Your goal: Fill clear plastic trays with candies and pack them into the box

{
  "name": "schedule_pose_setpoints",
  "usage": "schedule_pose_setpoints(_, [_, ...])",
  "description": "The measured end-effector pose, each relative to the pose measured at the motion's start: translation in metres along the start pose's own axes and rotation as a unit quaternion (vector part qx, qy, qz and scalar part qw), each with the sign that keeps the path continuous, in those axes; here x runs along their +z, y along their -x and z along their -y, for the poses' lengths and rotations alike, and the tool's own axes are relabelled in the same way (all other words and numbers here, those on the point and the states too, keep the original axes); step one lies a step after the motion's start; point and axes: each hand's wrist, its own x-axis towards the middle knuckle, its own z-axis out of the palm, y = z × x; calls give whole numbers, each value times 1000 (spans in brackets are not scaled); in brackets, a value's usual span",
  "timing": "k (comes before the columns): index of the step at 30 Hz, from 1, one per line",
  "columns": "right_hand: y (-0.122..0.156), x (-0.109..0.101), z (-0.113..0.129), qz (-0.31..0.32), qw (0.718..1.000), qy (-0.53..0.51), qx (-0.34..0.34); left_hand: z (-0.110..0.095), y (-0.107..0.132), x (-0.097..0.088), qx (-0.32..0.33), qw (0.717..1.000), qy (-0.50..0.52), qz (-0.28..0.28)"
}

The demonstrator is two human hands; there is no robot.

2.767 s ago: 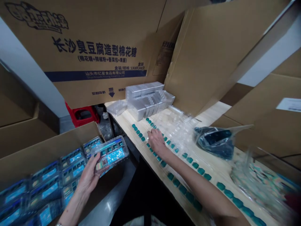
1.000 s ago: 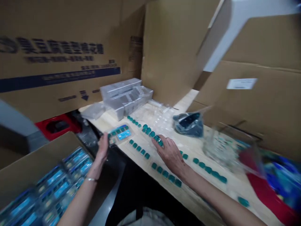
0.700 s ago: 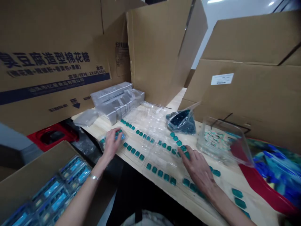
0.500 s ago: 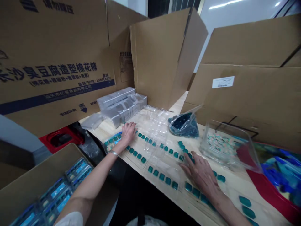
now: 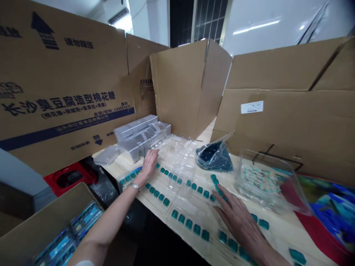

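My left hand [image 5: 149, 162] reaches across the wooden table [image 5: 277, 236], fingers stretched onto clear plastic trays [image 5: 177, 155] beside a stack of clear trays [image 5: 141, 135]. A filled tray with teal pieces and a blue label [image 5: 128, 178] lies on the table edge just under my left wrist. My right hand [image 5: 235, 218] lies flat and open on clear trays that hold rows of teal blocks [image 5: 191, 223]. More teal blocks [image 5: 169, 174] run in rows between my hands.
A bag of dark teal pieces [image 5: 215, 157] and a clear tub of small packets [image 5: 263, 181] stand behind my right hand. Large cardboard boxes [image 5: 69, 85] wall the table. An open carton of filled blue trays [image 5: 69, 236] sits low left, a red stool [image 5: 70, 177] beyond it.
My left hand set the filled tray on the table edge, let go and reached further to the clear trays. My right hand slid right along the teal rows. The view tilted up.
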Motion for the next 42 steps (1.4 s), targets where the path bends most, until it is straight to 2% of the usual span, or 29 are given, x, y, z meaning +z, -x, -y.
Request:
schedule_pose_setpoints(2, [-16,-12,4,14,992,-109,65,-18,8,-12,48,999,17,-8])
schedule_pose_setpoints(3, [-26,-19,4,22,978,-172,115,-30,14,-17,80,996,30,-10])
schedule_pose_setpoints(4, [-36,-24,4,23,956,-238,173,-42,20,-23,117,992,47,-10])
schedule_pose_setpoints(6, [-56,-31,1,0,892,-359,276,-68,34,-32,206,974,91,-10])
schedule_pose_setpoints(8, [-69,-36,-5,-38,835,-436,333,-93,45,-38,270,953,141,-1])
schedule_pose_setpoints(10, [-72,-40,-8,-45,793,-485,367,-114,53,-42,287,937,197,15])
schedule_pose_setpoints(12, [-64,-45,-6,-59,761,-510,397,-132,56,-43,235,932,276,17])
schedule_pose_setpoints(14, [-49,-52,2,-86,731,-525,427,-149,56,-45,95,910,404,13])
schedule_pose_setpoints(15, [-41,-55,7,-94,718,-532,439,-157,56,-46,3,875,482,35])
schedule_pose_setpoints(16, [-32,-58,12,-93,708,-539,447,-166,55,-48,-87,822,557,82])
schedule_pose_setpoints(17, [-23,-61,16,-84,703,-544,450,-175,55,-49,-162,754,620,147])
schedule_pose_setpoints(19, [-8,-65,16,-53,714,-536,447,-192,56,-50,-248,623,688,277])
schedule_pose_setpoints(20, [-1,-68,10,-44,730,-515,446,-200,57,-50,-266,580,701,320])
schedule_pose_setpoints(21, [6,-72,0,-45,752,-484,445,-207,57,-48,-275,553,709,341])
schedule_pose_setpoints(23, [15,-82,-35,-72,805,-386,445,-221,55,-44,-284,526,719,354])
schedule_pose_setpoints(26, [19,-95,-101,-100,885,-201,409,-242,47,-35,-276,499,725,386])
schedule_pose_setpoints(28, [13,-97,-139,-47,922,-110,367,-259,41,-30,-259,477,727,420])
schedule_pose_setpoints(29, [7,-95,-154,1,934,-75,349,-268,38,-27,-251,466,728,435])
schedule_pose_setpoints(31, [-7,-86,-177,140,940,-22,311,-284,34,-21,-241,444,729,461])
schedule_pose_setpoints(33, [-20,-74,-192,269,921,6,281,-296,31,-15,-240,420,731,480])
schedule_pose_setpoints(34, [-25,-68,-199,311,911,10,270,-301,30,-12,-240,409,734,487])
schedule_pose_setpoints(37, [-33,-54,-214,362,894,7,262,-306,27,-4,-244,384,739,497])
schedule_pose_setpoints(42, [-33,-43,-226,409,877,7,253,-299,27,3,-266,376,730,505])
